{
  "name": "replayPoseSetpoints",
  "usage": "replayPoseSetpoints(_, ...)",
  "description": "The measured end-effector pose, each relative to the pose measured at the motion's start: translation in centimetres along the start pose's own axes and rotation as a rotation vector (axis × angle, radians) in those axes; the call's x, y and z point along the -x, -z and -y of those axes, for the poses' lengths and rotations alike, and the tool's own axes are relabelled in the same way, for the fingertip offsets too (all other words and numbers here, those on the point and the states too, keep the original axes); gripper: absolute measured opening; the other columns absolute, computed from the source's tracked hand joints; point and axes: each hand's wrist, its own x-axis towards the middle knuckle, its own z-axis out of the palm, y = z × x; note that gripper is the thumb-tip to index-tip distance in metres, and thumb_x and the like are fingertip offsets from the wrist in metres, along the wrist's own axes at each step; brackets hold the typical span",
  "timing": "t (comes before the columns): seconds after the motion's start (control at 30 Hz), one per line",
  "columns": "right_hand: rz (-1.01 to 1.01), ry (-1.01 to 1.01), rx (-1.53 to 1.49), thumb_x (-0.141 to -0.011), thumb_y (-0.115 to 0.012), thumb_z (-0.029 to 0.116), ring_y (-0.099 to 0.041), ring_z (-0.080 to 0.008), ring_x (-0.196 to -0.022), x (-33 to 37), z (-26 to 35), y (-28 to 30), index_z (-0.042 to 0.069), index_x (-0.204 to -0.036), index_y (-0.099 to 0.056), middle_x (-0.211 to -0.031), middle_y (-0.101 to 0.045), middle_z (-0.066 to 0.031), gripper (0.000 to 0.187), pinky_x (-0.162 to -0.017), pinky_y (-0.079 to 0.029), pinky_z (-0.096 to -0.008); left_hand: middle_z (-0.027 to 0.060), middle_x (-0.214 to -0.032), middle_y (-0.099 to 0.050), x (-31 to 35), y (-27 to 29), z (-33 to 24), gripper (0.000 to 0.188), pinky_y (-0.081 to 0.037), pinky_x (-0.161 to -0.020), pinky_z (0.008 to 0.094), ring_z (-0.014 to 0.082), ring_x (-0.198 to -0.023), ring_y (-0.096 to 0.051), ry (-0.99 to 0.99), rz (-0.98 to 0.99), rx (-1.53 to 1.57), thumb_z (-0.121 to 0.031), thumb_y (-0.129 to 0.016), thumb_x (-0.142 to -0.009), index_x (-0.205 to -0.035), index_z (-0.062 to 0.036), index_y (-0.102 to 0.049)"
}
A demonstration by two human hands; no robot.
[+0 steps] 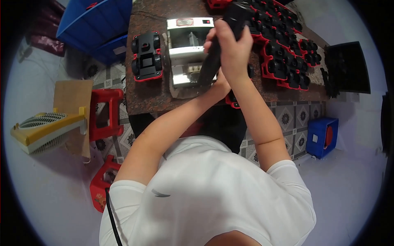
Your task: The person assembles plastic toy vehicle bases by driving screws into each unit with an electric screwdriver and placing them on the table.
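I have the right hand [234,51] wrapped around a black tool [212,63] at the white machine's [186,52] right side; near the machine's front-right corner, the left hand's [222,85] finger spread I can't tell.

The long black tool [213,57] slanted, its thicker far end toward the right, its near end leftward, its middle partly covered. Right of its near end, a red-and-black chassis [233,100] showed only partly, at the near side.

My table [143,98], speckled brown: one white machine [186,52]; one black-and-red wheeled chassis [147,55] to its left; many similar chassis [283,61] grouped at my right.
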Motion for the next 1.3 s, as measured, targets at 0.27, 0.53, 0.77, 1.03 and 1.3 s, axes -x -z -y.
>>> replayPoseSetpoints(0.27, -0.162, 0.64, 0.204, -0.088, -0.054, 0.01, -0.057, -0.0176, -0.057, -2.4, 3.4, 9.8, -0.001, -0.097, -0.043, -0.072, -0.057, -0.0114, 0.018, -0.054, -0.052, -0.0326, 0.0102, -0.115, -0.047, 2.2, 0.8, 0.5, 0.071, -0.038, -0.096, 0.0335, 0.0205, -0.108, -0.049, 0.056, -0.102, -0.055, -0.013, -0.071, -0.07, -0.128, -0.0012, -0.031)
replayPoseSetpoints(0.53, -0.246, 0.678, 0.225, -0.087, -0.056, 0.006, -0.057, -0.0166, -0.057, -2.4, 2.2, 11.3, 0.001, -0.097, -0.041, -0.07, -0.056, -0.0104, 0.018, -0.056, -0.053, -0.0321, 0.0092, -0.112, -0.05, 2.3, 0.3, 0.0, 0.065, -0.04, -0.093, 0.0334, 0.0189, -0.104, -0.049, 0.07, -0.068, -0.042, -0.019, -0.069, -0.075, -0.125, -0.0038, -0.032)
replayPoseSetpoints(0.77, -0.227, 0.648, 0.231, -0.087, -0.057, 0.005, -0.057, -0.0158, -0.059, -2.5, 1.4, 11.5, 0.0, -0.1, -0.041, -0.072, -0.056, -0.0095, 0.021, -0.058, -0.053, -0.0319, 0.0085, -0.11, -0.051, 2.1, 0.7, 1.2, 0.06, -0.041, -0.092, 0.0328, 0.0184, -0.102, -0.051, 0.064, -0.106, -0.043, -0.017, -0.068, -0.075, -0.123, -0.0039, -0.034)
replayPoseSetpoints(1.03, -0.168, 0.601, 0.313, -0.078, -0.072, 0.006, -0.053, -0.0051, -0.062, -4.1, 0.3, 11.4, 0.002, -0.1, -0.046, -0.074, -0.057, 0.0012, 0.035, -0.057, -0.044, -0.0195, 0.0107, -0.114, -0.047, 1.9, 0.7, 1.4, 0.066, -0.04, -0.093, 0.0332, 0.0191, -0.105, -0.049, 0.078, -0.069, 0.072, -0.01, -0.068, -0.073, -0.125, -0.0009, -0.029)
replayPoseSetpoints(1.3, -0.182, 0.669, 0.422, -0.084, -0.06, 0.0, -0.058, -0.0128, -0.059, -4.0, 0.3, 11.7, 0.0, -0.099, -0.043, -0.075, -0.058, -0.0078, 0.023, -0.054, -0.052, -0.0283, 0.0108, -0.115, -0.047, 2.0, 0.5, 0.9, 0.067, -0.04, -0.094, 0.0341, 0.0191, -0.106, -0.049, 0.076, -0.074, 0.054, -0.011, -0.068, -0.072, -0.126, -0.0008, -0.029)
